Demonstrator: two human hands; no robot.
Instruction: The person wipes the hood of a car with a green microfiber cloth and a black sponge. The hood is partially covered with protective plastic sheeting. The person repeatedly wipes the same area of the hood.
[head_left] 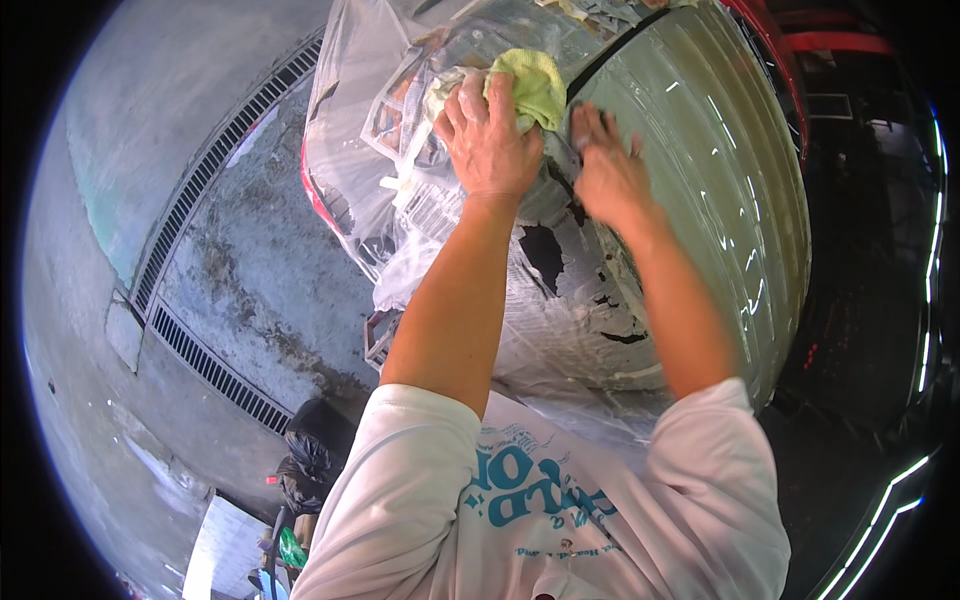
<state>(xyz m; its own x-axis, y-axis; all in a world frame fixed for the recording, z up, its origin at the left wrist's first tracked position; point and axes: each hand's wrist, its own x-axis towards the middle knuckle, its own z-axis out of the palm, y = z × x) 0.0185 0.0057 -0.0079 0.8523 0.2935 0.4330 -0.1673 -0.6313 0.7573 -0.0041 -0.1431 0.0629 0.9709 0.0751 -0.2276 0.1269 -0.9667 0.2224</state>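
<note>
My left hand (490, 145) is closed on a yellow-green cloth (530, 85), which bunches out past its fingers. It rests over the wrapped part of a car, above crumpled, torn clear plastic sheeting (560, 330). To its right, my right hand (612, 175) presses its fingertips down at the left edge of a grey-green car panel (700, 160). Motion blurs this hand and forearm. Something dark shows under its fingers, too smeared to name. A black gap (615, 52) runs along the panel's edge beyond both hands.
Whitish plastic film (350, 120) hangs over the car's left side. Left of it, a metal drain grate (220, 150) crosses the concrete floor (110, 160). A black bag (305, 470) lies at lower left. A red car part (835, 42) shows at far right.
</note>
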